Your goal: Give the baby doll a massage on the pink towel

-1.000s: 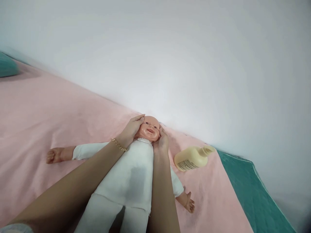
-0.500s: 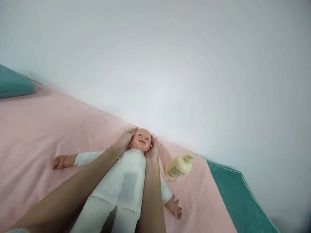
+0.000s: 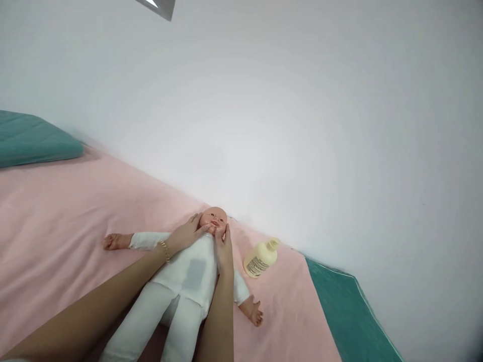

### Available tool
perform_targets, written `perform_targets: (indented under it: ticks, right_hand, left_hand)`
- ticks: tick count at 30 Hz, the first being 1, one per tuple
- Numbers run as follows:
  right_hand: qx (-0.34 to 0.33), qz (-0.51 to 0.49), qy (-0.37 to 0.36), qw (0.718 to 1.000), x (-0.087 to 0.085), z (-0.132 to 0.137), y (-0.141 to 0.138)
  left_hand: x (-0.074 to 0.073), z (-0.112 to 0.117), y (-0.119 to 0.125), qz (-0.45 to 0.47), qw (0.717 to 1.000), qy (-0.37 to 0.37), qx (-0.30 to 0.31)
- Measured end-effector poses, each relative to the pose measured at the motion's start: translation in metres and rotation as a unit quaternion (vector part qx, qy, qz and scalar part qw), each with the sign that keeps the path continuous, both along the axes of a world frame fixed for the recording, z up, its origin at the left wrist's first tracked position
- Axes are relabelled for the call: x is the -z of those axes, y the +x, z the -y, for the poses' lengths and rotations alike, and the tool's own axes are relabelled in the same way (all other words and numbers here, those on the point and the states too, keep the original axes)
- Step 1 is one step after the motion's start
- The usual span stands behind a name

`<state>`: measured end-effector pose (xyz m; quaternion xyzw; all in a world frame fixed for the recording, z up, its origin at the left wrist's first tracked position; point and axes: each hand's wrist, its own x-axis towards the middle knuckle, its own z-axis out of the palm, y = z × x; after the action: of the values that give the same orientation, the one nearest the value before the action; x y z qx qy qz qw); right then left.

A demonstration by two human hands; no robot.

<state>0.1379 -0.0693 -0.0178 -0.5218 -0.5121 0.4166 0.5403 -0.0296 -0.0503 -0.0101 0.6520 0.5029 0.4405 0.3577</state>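
A baby doll (image 3: 188, 261) in white cloth clothes lies on its back, arms spread, on a pink sheet (image 3: 124, 201). My left hand (image 3: 185, 235), with a gold bracelet at the wrist, cups one side of the doll's jaw, its thumb near the chin. On the other side, my right hand (image 3: 224, 251) rests against the cheek and jaw, thumb also by the chin. The doll's head is held between both hands. A pale yellow bottle (image 3: 260, 259) with a printed label stands to the right of the doll, apart from my right hand.
A white wall (image 3: 264, 110) rises right behind the doll's head. A green pillow or cushion (image 3: 37, 143) lies at the far left. Green padding (image 3: 347, 301) shows beyond the sheet's right edge. Part of a grey-framed object (image 3: 162, 7) hangs at the top.
Both hands have slid from the sides of the doll's head down to its cheeks and jaw, thumbs now by the chin. The view has shifted, so the doll and bottle appear smaller.
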Motion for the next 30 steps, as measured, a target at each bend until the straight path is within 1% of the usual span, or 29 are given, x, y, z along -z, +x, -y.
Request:
perform_targets:
  ticks: [3, 7, 13, 18, 22, 28, 30]
  right_hand:
    - [0.011, 0.024, -0.013, 1.000, 0.004, 0.001, -0.005]
    - [0.006, 0.019, 0.008, 1.000, 0.008, -0.003, -0.008]
    - [0.042, 0.044, 0.012, 0.998, 0.008, -0.005, -0.008]
    - [0.059, 0.031, 0.014, 0.998, 0.013, -0.010, -0.007]
    - [0.068, 0.015, 0.010, 0.998, 0.018, -0.014, -0.005]
    - [0.054, -0.001, 0.002, 0.999, 0.016, -0.014, 0.000]
    - [0.046, -0.012, -0.002, 0.999, 0.014, -0.013, 0.001]
  left_hand:
    - [-0.003, 0.005, 0.002, 0.018, 1.000, -0.002, 0.011]
    - [-0.001, 0.006, 0.002, 0.055, 0.998, 0.002, 0.028]
    - [0.006, 0.001, 0.001, 0.039, 0.999, -0.013, 0.032]
    - [0.005, -0.001, 0.003, 0.032, 0.999, -0.030, 0.008]
    - [0.004, -0.002, 0.003, 0.056, 0.997, -0.044, 0.013]
    - [0.007, -0.007, 0.000, 0.001, 0.998, -0.056, -0.005]
    - [0.008, -0.009, -0.002, -0.004, 0.999, -0.053, -0.001]
